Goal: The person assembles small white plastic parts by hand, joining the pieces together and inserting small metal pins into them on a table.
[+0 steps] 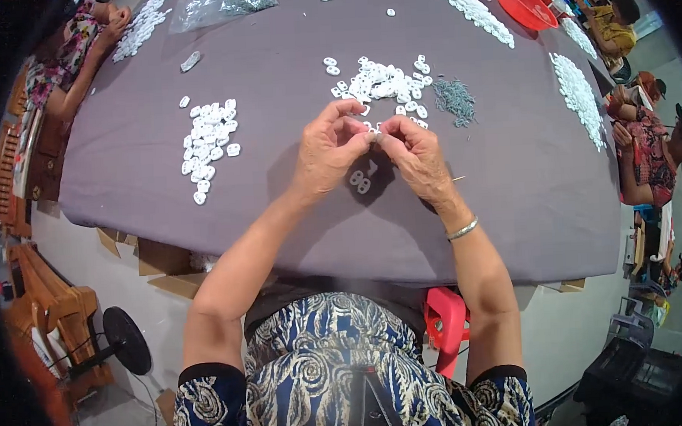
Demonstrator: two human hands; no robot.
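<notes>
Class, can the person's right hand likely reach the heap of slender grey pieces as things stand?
Probably yes: the grey heap lies just beyond the right hand and nothing visible blocks the way, though that hand seems busy pinching a small white piece.

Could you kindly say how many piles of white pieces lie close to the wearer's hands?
2: the left pile lies left of the left hand, and the far pile just beyond it and the right hand. The hands may hide some pieces.

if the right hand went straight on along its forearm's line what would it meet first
The right hand would likely meet the pile of white pieces just beyond it, though the hand's height is hard to judge.
</notes>
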